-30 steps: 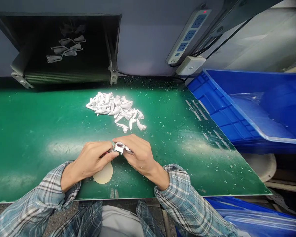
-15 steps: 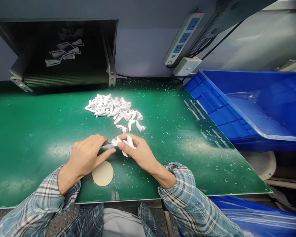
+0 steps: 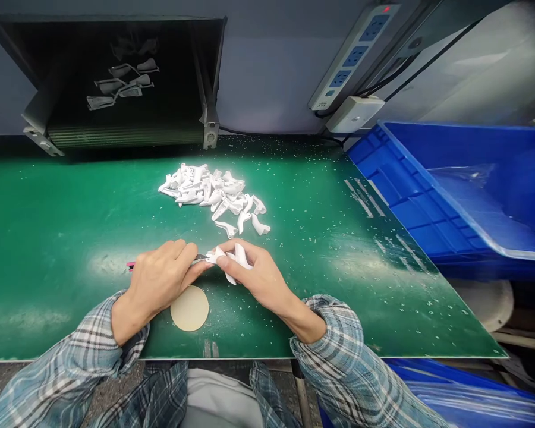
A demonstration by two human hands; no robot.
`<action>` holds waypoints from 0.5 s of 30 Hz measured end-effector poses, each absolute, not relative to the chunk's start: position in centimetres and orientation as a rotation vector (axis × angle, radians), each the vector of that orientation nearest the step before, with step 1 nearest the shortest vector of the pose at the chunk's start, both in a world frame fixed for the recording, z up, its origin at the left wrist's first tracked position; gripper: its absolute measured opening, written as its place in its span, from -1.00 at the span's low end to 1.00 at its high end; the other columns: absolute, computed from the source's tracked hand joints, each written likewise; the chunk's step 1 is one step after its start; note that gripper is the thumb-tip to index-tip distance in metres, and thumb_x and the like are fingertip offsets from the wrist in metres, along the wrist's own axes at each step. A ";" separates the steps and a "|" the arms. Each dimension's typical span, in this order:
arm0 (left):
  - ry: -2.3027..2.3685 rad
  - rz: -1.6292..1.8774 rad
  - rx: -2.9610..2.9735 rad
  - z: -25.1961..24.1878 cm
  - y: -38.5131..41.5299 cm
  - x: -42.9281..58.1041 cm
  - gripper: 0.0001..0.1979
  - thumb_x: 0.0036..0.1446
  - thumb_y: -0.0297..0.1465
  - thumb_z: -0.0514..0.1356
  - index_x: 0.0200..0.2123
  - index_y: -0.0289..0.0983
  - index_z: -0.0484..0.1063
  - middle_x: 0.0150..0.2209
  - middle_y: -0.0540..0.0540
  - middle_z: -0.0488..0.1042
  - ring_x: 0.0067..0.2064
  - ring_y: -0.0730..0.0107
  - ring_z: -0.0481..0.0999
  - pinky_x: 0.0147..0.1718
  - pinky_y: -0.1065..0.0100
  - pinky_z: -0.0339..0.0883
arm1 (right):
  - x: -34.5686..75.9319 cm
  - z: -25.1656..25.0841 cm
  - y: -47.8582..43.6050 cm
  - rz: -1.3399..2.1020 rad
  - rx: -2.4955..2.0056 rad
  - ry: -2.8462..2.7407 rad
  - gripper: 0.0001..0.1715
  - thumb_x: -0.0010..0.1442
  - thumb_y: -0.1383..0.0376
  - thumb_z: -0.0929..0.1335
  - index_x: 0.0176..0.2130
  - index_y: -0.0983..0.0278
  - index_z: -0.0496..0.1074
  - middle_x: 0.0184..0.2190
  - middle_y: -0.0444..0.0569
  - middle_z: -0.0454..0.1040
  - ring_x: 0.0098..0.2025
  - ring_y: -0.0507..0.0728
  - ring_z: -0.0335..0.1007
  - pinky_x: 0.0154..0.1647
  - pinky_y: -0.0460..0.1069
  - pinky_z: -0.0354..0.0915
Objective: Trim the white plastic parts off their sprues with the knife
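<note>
Past the right hand [image 3: 261, 279], a blue crate [image 3: 386, 172] holds 1 plastic sheet [image 3: 463, 176].

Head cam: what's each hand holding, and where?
Right hand pinches a white plastic part at its middle. Left hand grips a pink-handled tool by its handle, metal tip at the part.

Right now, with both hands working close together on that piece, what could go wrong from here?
The metal tip of the pink-handled tool in the left hand sits against the white part held by the right hand. A slip could mark the part or catch that hand. Loose pieces at the edge of the pile could also get knocked.
</note>
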State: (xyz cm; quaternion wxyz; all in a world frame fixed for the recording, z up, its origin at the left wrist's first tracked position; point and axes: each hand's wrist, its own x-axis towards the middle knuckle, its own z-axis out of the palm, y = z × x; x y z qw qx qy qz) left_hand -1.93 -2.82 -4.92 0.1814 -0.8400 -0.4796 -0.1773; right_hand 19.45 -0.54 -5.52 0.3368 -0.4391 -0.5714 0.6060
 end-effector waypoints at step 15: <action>-1.563 -0.865 -2.656 -5.5 -2.6 -2.4 -0.66 0.48 -0.16 0.07 -0.28 -0.26 0.40 -0.44 0.00 0.43 -0.39 0.40 0.37 -0.42 0.34 0.14 | 19.2 -6.6 -0.6 1.761 -1.005 -1.176 -0.54 0.26 -0.06 0.46 -0.16 0.29 0.56 -0.42 -0.11 0.41 -0.47 0.00 0.20 -0.49 -0.07 0.14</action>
